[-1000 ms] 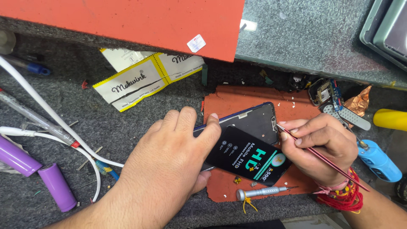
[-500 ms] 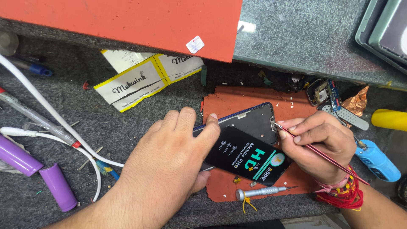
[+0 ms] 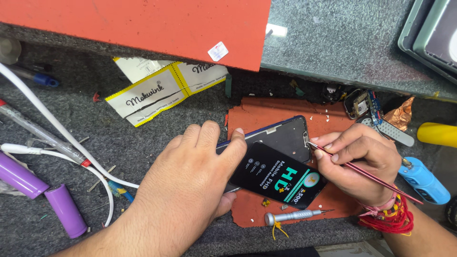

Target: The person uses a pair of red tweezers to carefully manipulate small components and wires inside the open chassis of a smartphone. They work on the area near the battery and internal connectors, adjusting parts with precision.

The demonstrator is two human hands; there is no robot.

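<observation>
A silver screwdriver (image 3: 297,216) lies nearest, on the orange mat (image 3: 247,112). Just beyond it, the left hand (image 3: 190,183) curls over the phone (image 3: 278,138), pinning its dark screen panel (image 3: 278,176) against the mat. The right hand (image 3: 359,162) is closed around a thin red tool (image 3: 366,173), tip touching the phone's edge. Purple cylinders (image 3: 64,209) lie well left.
</observation>
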